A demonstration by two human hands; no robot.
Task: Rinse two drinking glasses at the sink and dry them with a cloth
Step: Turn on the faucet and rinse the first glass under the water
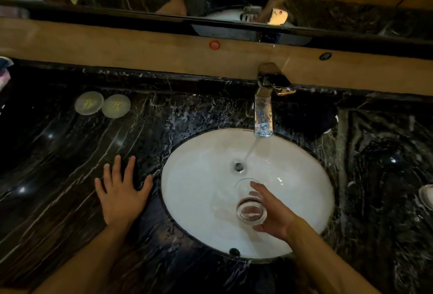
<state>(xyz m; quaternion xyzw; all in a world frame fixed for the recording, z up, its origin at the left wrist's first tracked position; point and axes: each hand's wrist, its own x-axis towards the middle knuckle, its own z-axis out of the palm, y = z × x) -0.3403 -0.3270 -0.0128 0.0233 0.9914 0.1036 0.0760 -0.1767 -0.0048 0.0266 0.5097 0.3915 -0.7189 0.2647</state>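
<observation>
A clear glass (250, 202) is gripped by the right hand (273, 214) over the white sink (199, 188).
The left hand (121, 190) is spread flat on the dark counter (58, 153); water is run from the tap (263, 111) beyond the glass's rim.

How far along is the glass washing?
Early. The tap is running into the basin, and the right hand holds one glass near the stream, not under it. The left hand rests flat on the counter. No second glass or cloth is clearly in view, so drying remains.
</observation>
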